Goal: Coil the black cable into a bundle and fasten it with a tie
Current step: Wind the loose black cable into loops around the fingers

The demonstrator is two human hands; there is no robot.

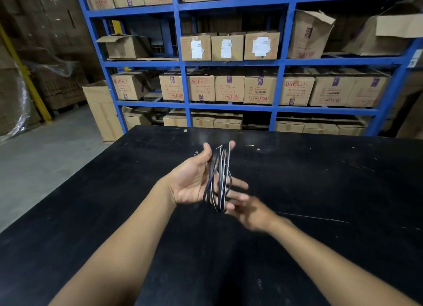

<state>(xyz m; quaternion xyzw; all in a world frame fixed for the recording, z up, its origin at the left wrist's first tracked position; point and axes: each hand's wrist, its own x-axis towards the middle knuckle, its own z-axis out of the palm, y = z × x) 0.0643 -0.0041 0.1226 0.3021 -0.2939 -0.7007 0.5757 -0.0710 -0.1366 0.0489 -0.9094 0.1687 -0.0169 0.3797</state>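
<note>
A thin black cable [219, 180], looped into an upright oval coil, hangs around the spread fingers of the open left hand [194, 182] above the black bench [320, 180]; the blurred right hand [246, 210], fingers loosely open, touches its lower end.

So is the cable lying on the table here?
No: the cable is looped around the open left hand, held above the table, with the right hand at its lower end.
</note>
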